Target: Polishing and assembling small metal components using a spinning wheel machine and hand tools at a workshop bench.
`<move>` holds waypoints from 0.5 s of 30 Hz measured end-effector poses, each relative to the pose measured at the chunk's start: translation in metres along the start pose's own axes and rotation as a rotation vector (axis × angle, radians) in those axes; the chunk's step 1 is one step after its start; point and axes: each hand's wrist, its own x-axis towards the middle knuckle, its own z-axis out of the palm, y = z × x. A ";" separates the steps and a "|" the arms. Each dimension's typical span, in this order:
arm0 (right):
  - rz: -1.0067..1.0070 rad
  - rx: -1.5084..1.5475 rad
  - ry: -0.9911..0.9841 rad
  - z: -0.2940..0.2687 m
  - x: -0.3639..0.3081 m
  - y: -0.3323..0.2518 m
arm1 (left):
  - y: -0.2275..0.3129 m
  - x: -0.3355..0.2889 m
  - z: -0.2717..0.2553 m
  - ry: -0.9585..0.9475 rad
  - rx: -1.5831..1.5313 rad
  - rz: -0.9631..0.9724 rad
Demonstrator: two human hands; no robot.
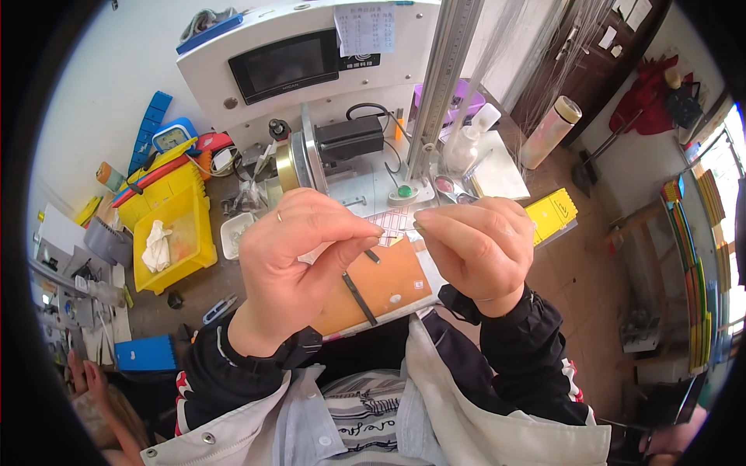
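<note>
My left hand [294, 260] and my right hand [482, 247] are raised close together over the bench, a small gap between their fingertips. The left thumb and forefinger are pinched, and a very thin dark sliver pokes out by their tips; what it is, I cannot make out. On the right, thumb and fingers are also pressed together; anything in them is too small to name. Below lies an orange-brown board [408, 276] with a narrow dark strip [359, 297] across it. Partly behind the hands is a sheet with red printed boxes [398, 217].
A white machine panel with a dark screen [286, 66] stands behind, with a black motor [350, 140] and a green button [404, 191]. A yellow bin [208, 247] sits left, a tumbler [552, 132] right. Another person's hands [95, 382] show at lower left.
</note>
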 end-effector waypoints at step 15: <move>0.004 0.020 -0.009 -0.021 -0.026 0.006 | 0.010 0.010 0.028 -0.032 0.103 0.097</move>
